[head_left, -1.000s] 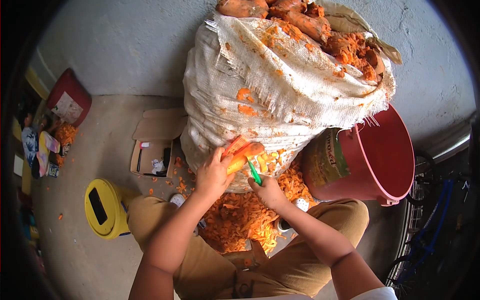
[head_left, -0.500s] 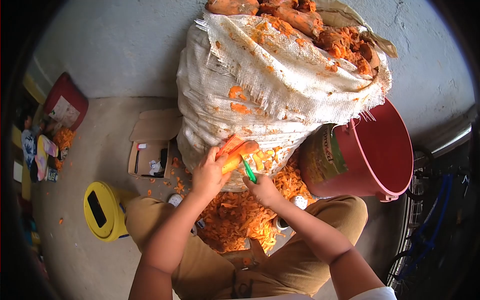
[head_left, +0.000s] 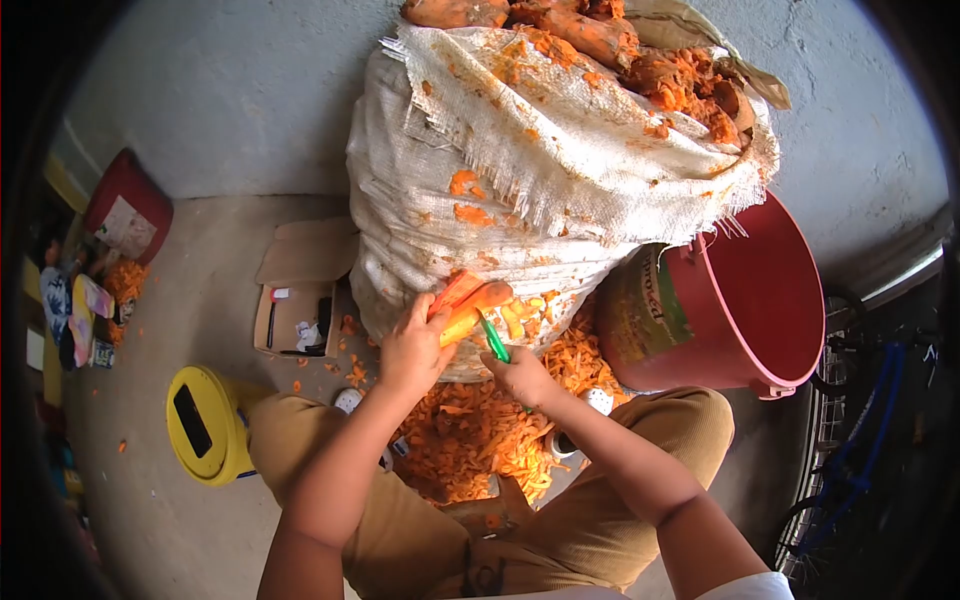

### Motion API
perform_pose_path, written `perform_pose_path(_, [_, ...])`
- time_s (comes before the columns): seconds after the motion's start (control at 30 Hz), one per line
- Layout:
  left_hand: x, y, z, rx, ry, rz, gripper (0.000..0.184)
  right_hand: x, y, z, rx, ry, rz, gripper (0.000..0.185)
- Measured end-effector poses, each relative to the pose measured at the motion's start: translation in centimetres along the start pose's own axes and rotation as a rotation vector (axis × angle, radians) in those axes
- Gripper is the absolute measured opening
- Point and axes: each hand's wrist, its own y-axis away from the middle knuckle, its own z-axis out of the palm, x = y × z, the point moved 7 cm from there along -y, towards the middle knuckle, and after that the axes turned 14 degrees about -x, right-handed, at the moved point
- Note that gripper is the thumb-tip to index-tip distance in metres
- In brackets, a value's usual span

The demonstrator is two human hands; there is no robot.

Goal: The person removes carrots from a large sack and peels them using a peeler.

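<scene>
My left hand is closed round a thick carrot, held tilted in front of the sack. Part of its surface is bright yellow-orange, part darker and reddish. A green-handled peeler is gripped in my right hand, its tip at the carrot's lower right side. The blade is too small to make out. Under my hands, between my legs, lies a heap of orange peelings. Behind them stands a bulging white woven sack, smeared with orange bits, with large orange-brown roots on top.
A big red tub stands tilted at right, beside a blue bicycle frame. At left are a yellow bucket with a dark phone-like slab on its lid, an open cardboard box and a red container. A grey wall rises behind.
My right hand has shifted slightly and the peeler's handle is turned a little differently. The carrot stays in my left hand. The whole view has moved slightly.
</scene>
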Motion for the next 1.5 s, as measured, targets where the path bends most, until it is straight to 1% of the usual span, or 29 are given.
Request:
perform_pose_path(0.07, [0.1,0.1,-0.1,0.004,-0.015,0.015,0.043,0.2,-0.1,0.1,0.04,0.002,0.001,0.038])
perform_pose_path(0.17, [0.1,0.1,-0.1,0.009,-0.016,0.029,0.044,0.2,-0.3,-0.1,0.102,0.122,-0.068,0.037])
perform_pose_path(0.27, [0.2,0.0,-0.1,0.012,-0.02,0.039,0.044,0.5,-0.4,-0.1,0.106,0.15,-0.042,0.036])
perform_pose_path(0.47, [0.1,0.0,-0.3,-0.001,-0.004,0.034,0.044,0.8,-0.3,0.3,0.087,0.045,-0.081,0.035])
perform_pose_path(0.7, [0.0,0.0,0.0,0.011,0.018,0.052,0.044,1.0,-0.7,-0.1,0.096,0.075,-0.002,0.034])
perform_pose_path(0.77, [0.3,-0.3,0.4,-0.01,-0.033,0.041,0.043,2.0,-1.7,-0.4,0.082,0.097,0.035,0.034])
perform_pose_path(0.87, [0.5,-0.2,0.2,-0.014,-0.054,0.053,0.043,2.5,-2.1,0.0,0.156,0.105,-0.026,0.035])
perform_pose_path(0.93, [0.4,-0.2,-0.1,-0.009,-0.039,0.056,0.042,2.6,-2.2,0.0,0.138,0.085,-0.041,0.036])
perform_pose_path(0.97, [0.3,-0.2,0.0,-0.011,-0.028,0.052,0.042,2.7,-2.1,-0.1,0.133,0.074,-0.047,0.036])
perform_pose_path(1.1, [0.1,-0.4,0.0,-0.014,0.035,0.043,0.041,1.7,-1.1,-0.3,0.111,0.113,0.042,0.037])
perform_pose_path(1.17, [-0.4,-0.5,0.2,-0.01,0.137,0.047,0.041,1.5,-0.9,-0.5,0.1,0.141,0.047,0.036])
perform_pose_path(1.27, [-0.5,-0.8,0.3,-0.019,0.23,0.047,0.04,1.3,-0.8,-0.9,0.112,0.188,0.006,0.036])
perform_pose_path(1.4, [-0.5,-0.9,0.4,-0.013,0.326,0.035,0.038,1.1,-0.7,-1.2,0.102,0.237,0.031,0.035])
perform_pose_path(1.5, [-1.2,-1.2,0.8,-0.01,0.475,0.078,0.038,-0.1,0.1,-1.2,0.123,0.286,0.002,0.032])
